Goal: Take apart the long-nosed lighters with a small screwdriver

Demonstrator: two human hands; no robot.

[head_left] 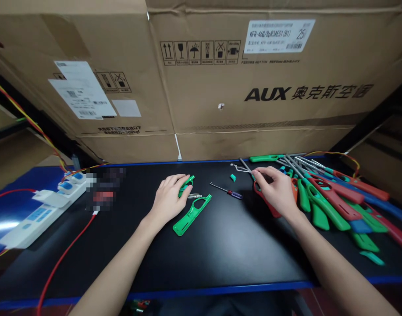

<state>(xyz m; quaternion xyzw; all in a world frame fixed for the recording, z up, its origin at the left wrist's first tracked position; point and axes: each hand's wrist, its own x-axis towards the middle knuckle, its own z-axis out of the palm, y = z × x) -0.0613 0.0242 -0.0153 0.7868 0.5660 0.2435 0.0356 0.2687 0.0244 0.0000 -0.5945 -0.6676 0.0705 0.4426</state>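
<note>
Two bare hands on a black table (pixel 220 245).
Left hand (pixel 168 197) covers a green piece (pixel 186 184) — right hand (pixel 277 189) pinches a red lighter (pixel 266 202) by the pile (pixel 335 197).

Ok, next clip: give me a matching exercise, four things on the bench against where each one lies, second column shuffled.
Things:
1. green half-shell
2. small screwdriver
3. power strip
4. pile of lighters

Places:
A. far left of the mat, by the red cable
B. on the bare mat between the two hands
C. right of the left hand, close to its fingers
D. right end of the mat, beyond the right hand

Pairs: 1-C, 2-B, 3-A, 4-D
</note>
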